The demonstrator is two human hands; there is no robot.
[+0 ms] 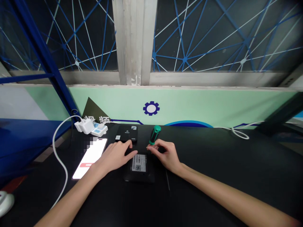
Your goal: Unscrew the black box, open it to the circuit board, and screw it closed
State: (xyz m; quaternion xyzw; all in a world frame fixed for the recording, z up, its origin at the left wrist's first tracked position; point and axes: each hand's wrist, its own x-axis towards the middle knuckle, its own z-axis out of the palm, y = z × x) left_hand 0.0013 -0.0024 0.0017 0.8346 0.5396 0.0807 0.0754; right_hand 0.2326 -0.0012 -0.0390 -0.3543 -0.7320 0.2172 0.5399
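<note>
A screwdriver (155,135) with a green and black handle stands tilted, its thick end up. My right hand (165,154) is closed, thumb and fingertips pinched at the lower end of that handle; the fingers hide what lies below. My left hand (118,154) is open, fingers spread and thumb reaching to the upper left edge of a flat black box (139,175) with a white printed label. Just beyond the left fingertips lies another black box (126,132) with small stickers. A thin rod (168,181) rests on the table beneath my right wrist.
Left of my left hand, a phone (91,157) with a bright screen lies on the black table (213,164). Behind it sit a white power strip (98,129) and a charger (84,126) with a white cable (55,151). A coiled white cable (240,134) lies at the back right.
</note>
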